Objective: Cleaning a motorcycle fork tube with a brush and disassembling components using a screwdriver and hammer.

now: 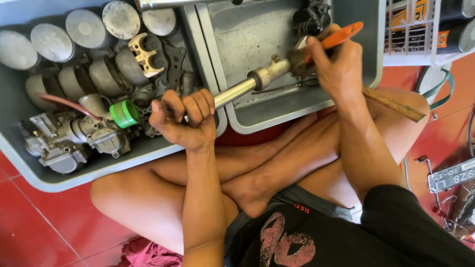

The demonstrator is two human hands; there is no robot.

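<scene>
Left hand [184, 119] fisted around metal shaft [237, 91], centre frame, steadying it over grey tray [277, 121]; right hand [336, 62] clamps orange-handled brush [324, 44], bristles scrubbing shaft's end.

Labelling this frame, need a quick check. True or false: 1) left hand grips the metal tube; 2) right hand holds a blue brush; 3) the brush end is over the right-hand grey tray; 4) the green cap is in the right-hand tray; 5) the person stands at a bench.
1) True: the left hand is closed around the metal tube.
2) False: the right hand holds an orange-handled brush.
3) True: it is over the right grey tray.
4) False: the green cap lies in the left grey tray.
5) False: the person sits cross-legged on a red floor.
</scene>
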